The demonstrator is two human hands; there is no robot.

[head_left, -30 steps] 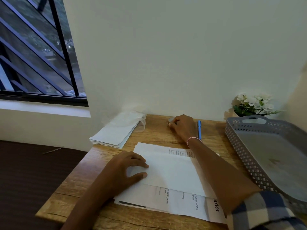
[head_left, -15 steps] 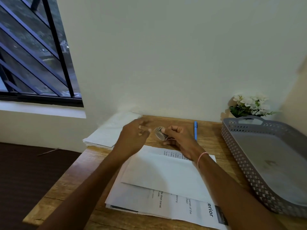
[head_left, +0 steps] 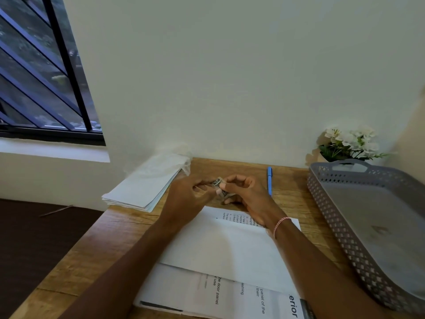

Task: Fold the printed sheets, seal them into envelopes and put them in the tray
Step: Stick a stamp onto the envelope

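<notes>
Your left hand point(head_left: 186, 196) and right hand point(head_left: 246, 192) both pinch a small roll point(head_left: 219, 186), probably tape, over the far desk point(head_left: 124, 229). The envelope point(head_left: 230, 247) lies just near of them, long axis left-right, its open far edge closest to your right hand.

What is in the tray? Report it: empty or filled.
Empty, as far as visible: the tray shows a bare grey floor with only a faint mark; nothing lies in it.
</notes>
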